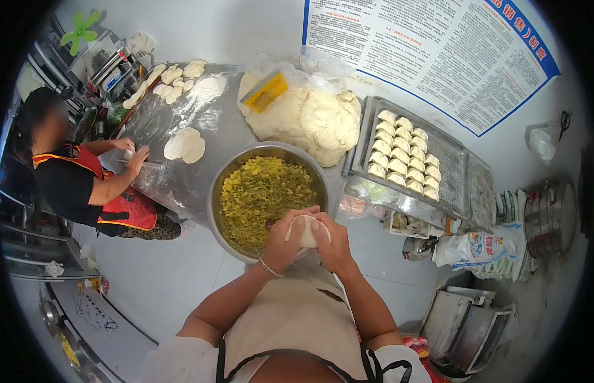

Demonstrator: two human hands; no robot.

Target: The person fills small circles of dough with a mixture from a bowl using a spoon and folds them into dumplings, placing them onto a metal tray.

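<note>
My left hand (283, 239) and my right hand (333, 239) both hold one folded dough dumpling (307, 232) between them, over the near right rim of a large metal bowl (214, 194). Chopped yellow and green filling (263, 196) lies in the bowl. Behind the bowl rests a big mass of dough (311, 119), partly under clear plastic, with a yellow-handled dough scraper (266, 92) on it. To the right, rows of folded dumplings (400, 154) sit on a perforated metal tray (447, 167). Flat dough rounds (184, 145) overlap on the table left of the bowl.
At the left of the metal table (153, 124), a co-worker in a red apron (134, 206) has both hands on dough and a rolling pin (148, 165). Dough pieces (170, 91) and flour (206, 93) lie near the wall. Sacks (483, 249) and a kettle (416, 249) stand at right.
</note>
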